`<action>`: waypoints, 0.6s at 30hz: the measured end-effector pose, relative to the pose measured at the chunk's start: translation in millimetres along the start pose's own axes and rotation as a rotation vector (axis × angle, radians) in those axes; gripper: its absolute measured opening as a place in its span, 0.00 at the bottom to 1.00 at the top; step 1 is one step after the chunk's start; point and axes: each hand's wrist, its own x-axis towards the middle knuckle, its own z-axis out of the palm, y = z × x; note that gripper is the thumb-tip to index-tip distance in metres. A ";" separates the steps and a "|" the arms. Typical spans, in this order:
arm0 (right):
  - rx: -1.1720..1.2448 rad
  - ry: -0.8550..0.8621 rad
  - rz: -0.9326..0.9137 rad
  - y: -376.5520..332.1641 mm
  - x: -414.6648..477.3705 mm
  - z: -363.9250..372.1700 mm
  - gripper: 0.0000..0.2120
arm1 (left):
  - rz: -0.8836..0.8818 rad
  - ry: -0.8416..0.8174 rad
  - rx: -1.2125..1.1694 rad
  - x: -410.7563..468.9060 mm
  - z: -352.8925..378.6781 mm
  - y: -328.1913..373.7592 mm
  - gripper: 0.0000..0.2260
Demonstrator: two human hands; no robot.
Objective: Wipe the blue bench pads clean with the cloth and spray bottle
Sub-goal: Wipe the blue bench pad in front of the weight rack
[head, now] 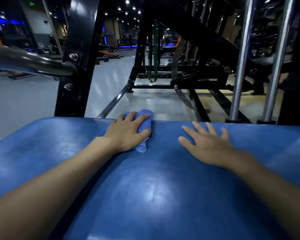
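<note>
Nearest the camera, the blue bench pad (154, 187) fills the lower view. It is a broad, gently domed cushion covered in smooth, vinyl-like upholstery, on which overhead light is reflected in a dull, faintly streaked patch. Both forearms are stretched across it toward its far edge.

The right hand (206, 144) is laid flat on the pad with its fingers straight and spread wide, and nothing is held. It is probably placed there to brace the body during the reach.

Well apart to its left, the left hand (126, 134) is pressed onto the cloth (144, 124), a soft blue rag bunched into a thick wad. The fingers are curled over its top and the thumb is closed against its side, so the wad is gripped and kept down on the pad right at the far edge. The bunching is judged to give a firm, padded wiping face. The spray bottle is not seen anywhere.

Beyond the edge, a pale glossy floor (24, 101) is seen, crossed by a black steel frame (76, 66) with bolted uprights. Two polished chrome rods (241, 66) are stood upright at the right, and a green band (153, 58) is hung from a farther rack. A thick, rounded dark bar (33, 61) is set at the far left.
</note>
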 end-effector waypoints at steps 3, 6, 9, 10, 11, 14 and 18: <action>0.032 0.015 -0.034 -0.6 0.4 2.7 0.30 | 0.004 0.006 -0.009 2.2 5.0 26.8 0.31; 0.115 0.001 -0.097 16.4 -0.1 -9.4 0.27 | 0.028 0.005 -0.022 4.3 10.6 51.4 0.31; 0.030 0.046 -0.099 57.5 -2.5 -19.6 0.27 | 0.038 -0.001 -0.010 6.4 13.4 71.2 0.32; -0.020 0.033 -0.066 72.6 -3.8 -19.7 0.28 | 0.041 0.001 -0.006 6.9 14.8 78.9 0.32; -0.044 0.009 -0.030 84.7 -5.6 -18.3 0.29 | 0.047 0.007 -0.002 7.5 16.2 86.7 0.33; -0.002 -0.032 -0.005 97.8 -8.1 -8.3 0.29 | 0.073 0.036 -0.001 11.9 23.1 112.7 0.36; 0.020 0.028 -0.081 120.5 -7.6 -18.3 0.28 | 0.113 0.046 -0.005 19.2 32.2 146.8 0.37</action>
